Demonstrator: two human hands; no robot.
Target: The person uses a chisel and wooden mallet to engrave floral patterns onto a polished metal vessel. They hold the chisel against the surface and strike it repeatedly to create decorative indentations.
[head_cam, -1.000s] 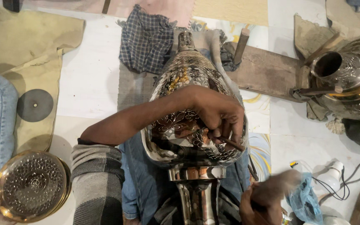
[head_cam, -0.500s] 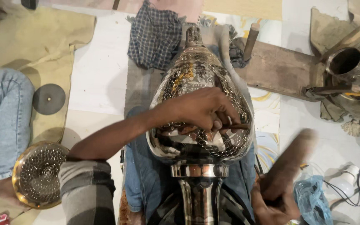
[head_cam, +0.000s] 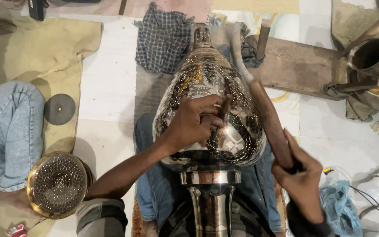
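Your left hand [head_cam: 194, 120] rests on the big engraved metal vase [head_cam: 209, 109], fingers curled tight around a small dark chisel [head_cam: 223, 109] whose tip presses against the patterned belly. The vase lies across your lap, its narrow neck pointing away from you toward the far edge of the floor and its polished stem [head_cam: 210, 197] running back toward your body. Your right hand [head_cam: 301, 182] grips the lower end of a long brown wooden mallet [head_cam: 270, 123], which slants up along the right flank of the vase, its head close to the chisel.

A checked cloth [head_cam: 163, 37] lies on the floor [head_cam: 106, 79] just beyond the vase's neck, on its left side. Along the left edge of the floor, a tan cloth [head_cam: 36, 48] carries a dark round disc [head_cam: 59, 109], beside another person's jeans-clad knee [head_cam: 9, 131]. A round pierced brass dish [head_cam: 58, 184] sits near the near left corner. At the far right, a wooden plank [head_cam: 299, 66] lies near a second shiny metal vessel [head_cam: 373, 57]. A white bulb [head_cam: 376, 186] and a blue plastic bag [head_cam: 338, 208] lie near the near right corner.
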